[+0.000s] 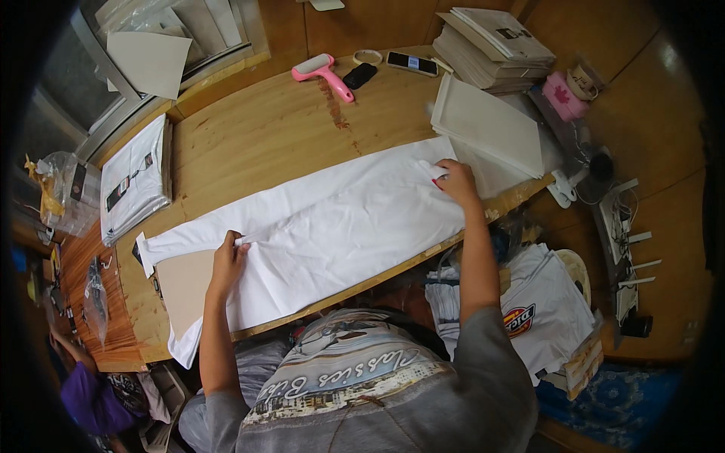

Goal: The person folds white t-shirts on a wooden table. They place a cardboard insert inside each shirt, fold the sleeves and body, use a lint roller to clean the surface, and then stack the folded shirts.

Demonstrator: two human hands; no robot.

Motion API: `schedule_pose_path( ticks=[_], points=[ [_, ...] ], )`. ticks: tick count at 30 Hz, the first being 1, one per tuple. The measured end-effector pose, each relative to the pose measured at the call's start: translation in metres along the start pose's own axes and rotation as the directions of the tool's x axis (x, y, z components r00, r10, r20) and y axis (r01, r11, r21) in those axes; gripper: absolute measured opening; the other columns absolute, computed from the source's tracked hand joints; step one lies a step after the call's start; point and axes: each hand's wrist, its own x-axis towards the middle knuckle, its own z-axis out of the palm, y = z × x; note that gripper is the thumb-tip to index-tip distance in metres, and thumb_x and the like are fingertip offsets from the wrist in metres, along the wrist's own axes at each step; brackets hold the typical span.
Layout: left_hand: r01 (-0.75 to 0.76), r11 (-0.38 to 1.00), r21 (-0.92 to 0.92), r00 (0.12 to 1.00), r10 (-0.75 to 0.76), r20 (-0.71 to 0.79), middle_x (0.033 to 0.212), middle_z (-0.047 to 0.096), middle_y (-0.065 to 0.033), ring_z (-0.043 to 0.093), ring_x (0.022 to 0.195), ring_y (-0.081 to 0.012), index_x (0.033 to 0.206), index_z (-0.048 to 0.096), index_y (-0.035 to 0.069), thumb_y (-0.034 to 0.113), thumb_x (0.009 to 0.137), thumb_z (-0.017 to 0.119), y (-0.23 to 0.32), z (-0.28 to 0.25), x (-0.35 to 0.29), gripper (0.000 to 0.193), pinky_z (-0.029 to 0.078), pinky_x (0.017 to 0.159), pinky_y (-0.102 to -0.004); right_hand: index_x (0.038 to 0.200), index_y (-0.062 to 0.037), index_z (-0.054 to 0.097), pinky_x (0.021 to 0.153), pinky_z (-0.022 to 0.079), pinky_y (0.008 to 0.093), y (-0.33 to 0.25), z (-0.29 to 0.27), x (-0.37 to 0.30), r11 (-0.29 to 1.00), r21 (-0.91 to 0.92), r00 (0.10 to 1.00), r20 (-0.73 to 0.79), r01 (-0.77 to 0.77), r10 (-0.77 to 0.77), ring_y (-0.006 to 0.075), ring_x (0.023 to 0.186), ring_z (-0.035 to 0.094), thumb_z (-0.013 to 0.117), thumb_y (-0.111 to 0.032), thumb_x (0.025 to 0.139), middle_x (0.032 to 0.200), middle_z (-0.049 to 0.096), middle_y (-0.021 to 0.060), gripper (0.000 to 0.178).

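Observation:
A white cloth garment [340,219] lies stretched out and partly folded along the wooden table's near edge, loosely wrinkled in the middle. At its left end a flat beige cardboard sheet [185,283] shows on the cloth, with white fabric along its sides. My left hand [229,260] is closed, pinching the fabric beside the cardboard. Over at the right end, my right hand [457,183] has its fingers closed on the cloth. A small red thing [437,183] shows by those fingertips, too small to name.
Packed white garments [136,177] lie at the left. Along the back are a pink lint roller [325,74], a tape roll [368,57] and a phone [412,63]. Beige boards [487,124] lie at the right. White shirts [547,302] are piled beside me; another person [98,400] is lower left.

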Motion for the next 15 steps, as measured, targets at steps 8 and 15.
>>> schedule_pose_path(
  ticks=[8,15],
  points=[
    [0.021,0.999,0.027,1.0,-0.022,0.013,0.057,0.049,-0.0165,0.047,0.051,-0.0254,0.092,0.044,0.001,0.018,0.081,0.053,0.006,0.002,0.006,0.021,0.038,0.051,-0.0323,0.112,-0.0053,0.047,0.079,0.039,0.0253,0.047,-0.039,0.031,0.454,0.891,1.0,0.008,-0.02,0.029,0.0128,0.091,0.047,0.055,-0.012,0.078,0.109,0.05,0.006,0.035],
    [0.068,0.998,0.004,0.997,-0.068,0.023,0.057,0.05,-0.0142,0.045,0.049,-0.0207,0.089,0.046,0.001,0.018,0.079,0.055,0.003,0.001,0.007,0.021,0.038,0.05,-0.0304,0.126,-0.0142,0.032,0.097,0.026,0.0269,0.039,-0.043,0.027,0.771,0.614,0.901,0.413,-0.169,-0.131,0.0172,0.113,0.036,0.062,0.004,0.067,0.13,0.029,0.0052,0.069]
  ],
)
